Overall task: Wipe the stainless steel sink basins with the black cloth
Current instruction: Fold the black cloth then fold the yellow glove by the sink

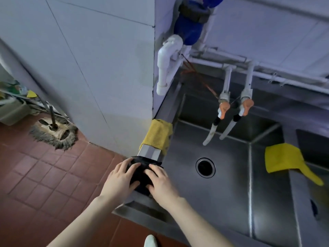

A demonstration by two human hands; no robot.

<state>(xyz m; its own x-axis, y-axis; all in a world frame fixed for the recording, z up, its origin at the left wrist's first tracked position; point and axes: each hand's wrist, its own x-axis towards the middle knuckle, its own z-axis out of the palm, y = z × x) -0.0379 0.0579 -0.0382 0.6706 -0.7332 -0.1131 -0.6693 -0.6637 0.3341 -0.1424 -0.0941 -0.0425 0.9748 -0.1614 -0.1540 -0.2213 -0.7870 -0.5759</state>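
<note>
The black cloth (142, 177) lies draped over the left rim of the stainless steel sink (153, 154). My left hand (121, 179) grips the cloth from the outer side and my right hand (160, 182) presses on it from the basin side. The left basin (222, 202) has a round dark drain (205, 167) in its floor. A second basin (313, 202) lies to the right, beyond a steel divider.
A yellow cloth (157, 134) hangs over the same rim, farther back. Another yellow cloth (284, 161) drapes over the divider. Two taps with orange handles (235, 107) hang above the left basin. A mop head (53, 132) rests on the red floor tiles at left.
</note>
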